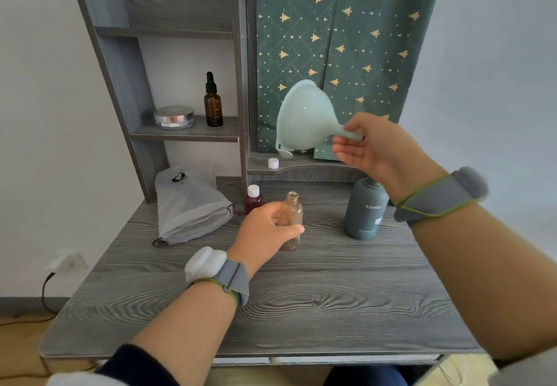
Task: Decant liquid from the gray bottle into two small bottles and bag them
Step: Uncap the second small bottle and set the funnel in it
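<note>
1. Desk (pixel 271 295), gray wood grain, filling the lower frame.
2. Left hand (pixel 268 229), centre of frame, fingers and thumb curled round the body of the open small bottle (pixel 294 208). The bottle stands upright on the desk, uncapped and apparently unfilled, its neck clear above the fingers.
3. Gray bottle (pixel 366 211), upright at centre right, well apart from the open small bottle; its top is hidden behind the right wrist.
4. Capped small bottle (pixel 253 200), red contents, white lid, just behind the left hand. Judged already filled.
5. Drawstring bag (pixel 190 205), gray, lying flat at centre left.
6. Right hand (pixel 370 150), raised at upper right of centre, pinching the spout of the funnel (pixel 307 117) between thumb above and loosely extended fingers below.
7. Funnel: long axis near horizontal, spout pointing right into the hand, bowl facing left. The open mouth of the bottle lies below and to the left of the spout. Judgement: the spout must turn downward, then drop into that neck; the right hand alone carries this.
8. Loose white cap (pixel 273 163), on the ledge behind.
9. Dropper bottle (pixel 213 105) and round tin (pixel 174 117), on the shelf at upper left.
</note>
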Motion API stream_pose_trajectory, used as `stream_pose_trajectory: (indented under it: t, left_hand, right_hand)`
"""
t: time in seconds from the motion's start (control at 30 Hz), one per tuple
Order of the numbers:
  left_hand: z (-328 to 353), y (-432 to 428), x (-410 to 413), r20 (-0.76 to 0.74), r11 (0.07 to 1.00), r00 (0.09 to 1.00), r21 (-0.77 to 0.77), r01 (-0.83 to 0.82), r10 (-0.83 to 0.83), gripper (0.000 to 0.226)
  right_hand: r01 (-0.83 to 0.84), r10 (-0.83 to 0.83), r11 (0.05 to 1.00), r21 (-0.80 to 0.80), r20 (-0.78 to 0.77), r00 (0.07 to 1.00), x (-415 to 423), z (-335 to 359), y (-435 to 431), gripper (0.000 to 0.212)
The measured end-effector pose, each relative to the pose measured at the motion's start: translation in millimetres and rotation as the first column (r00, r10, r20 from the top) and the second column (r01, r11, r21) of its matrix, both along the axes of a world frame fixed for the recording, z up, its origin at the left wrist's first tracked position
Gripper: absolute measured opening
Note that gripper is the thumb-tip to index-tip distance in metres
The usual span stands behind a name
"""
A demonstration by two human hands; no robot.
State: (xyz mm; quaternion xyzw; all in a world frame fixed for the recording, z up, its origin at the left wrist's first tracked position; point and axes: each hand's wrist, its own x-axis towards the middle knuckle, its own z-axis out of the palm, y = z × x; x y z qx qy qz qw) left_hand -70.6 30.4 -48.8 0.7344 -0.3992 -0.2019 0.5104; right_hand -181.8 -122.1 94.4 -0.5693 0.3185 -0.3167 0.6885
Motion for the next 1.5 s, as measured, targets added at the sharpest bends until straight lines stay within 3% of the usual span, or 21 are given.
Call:
stream_pose_trajectory:
  t: [0.17,0.4,0.73,1.07,1.5]
  left_hand:
    - [-1.3,-1.0,-0.9,-0.011,1.0,1.0,-0.016,0.016,-0.016,0.029]
    - [-5.7,-3.6,2.4,-0.009,0.999,1.0,-0.034,0.011,-0.011,0.032]
    - [-8.0,-6.5,6.5,-0.007,0.999,1.0,-0.045,0.024,-0.025,0.03]
    - [-7.6,-7.0,7.0,0.003,0.999,1.0,-0.034,0.024,-0.024,0.029]
    - [-0.9,-11.2,7.8,0.001,0.998,0.998,0.011,0.061,-0.061,0.019]
  right_hand:
    - [-0.249,0.227,0.95,0.19,0.126,0.966,-6.1,-22.3,8.3,0.01]
    - [-0.358,0.357,0.934,0.008,0.057,0.932,-3.9,-51.2,16.5,0.02]
    - [-0.29,0.299,0.934,-0.207,0.008,0.954,7.0,-70.8,33.5,0.019]
    - [-0.28,0.287,0.931,-0.236,-0.002,0.958,9.6,-83.1,35.1,0.031]
    - [-0.223,0.234,0.932,-0.285,0.003,0.972,10.7,-83.6,38.2,0.021]
